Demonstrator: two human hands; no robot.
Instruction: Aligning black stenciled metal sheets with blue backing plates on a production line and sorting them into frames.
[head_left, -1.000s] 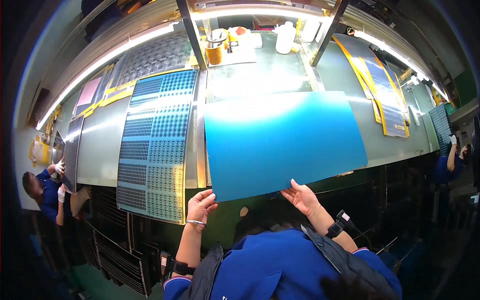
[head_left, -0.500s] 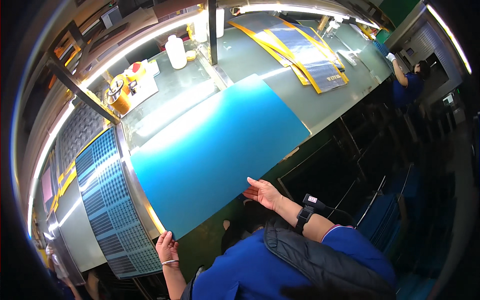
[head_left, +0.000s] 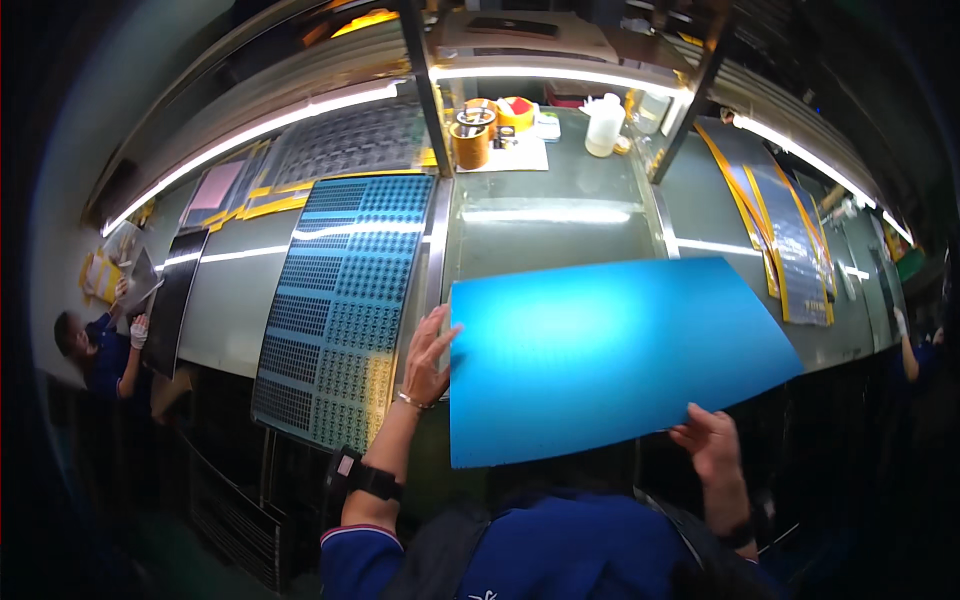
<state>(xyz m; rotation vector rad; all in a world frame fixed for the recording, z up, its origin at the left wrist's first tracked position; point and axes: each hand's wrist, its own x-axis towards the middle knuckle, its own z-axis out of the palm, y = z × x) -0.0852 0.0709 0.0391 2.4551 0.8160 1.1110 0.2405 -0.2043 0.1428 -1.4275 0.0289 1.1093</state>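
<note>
Sheet (head_left: 630, 370) of plain blue stretches between the person's hands, glare washing out part of its face, its spread hiding some of the bench (head_left: 550, 242). The right hand (head_left: 712, 447) pinches the near edge, thumb on top, other fingers partly tucked out of sight below. At the left edge, the left hand (head_left: 427, 360) has its fingers loosely spread; I can't tell whether it grips or merely touches. Left of that hand lies a patterned panel (head_left: 340, 310); farther left, a co-worker (head_left: 108, 368) fades into shadow.
</note>
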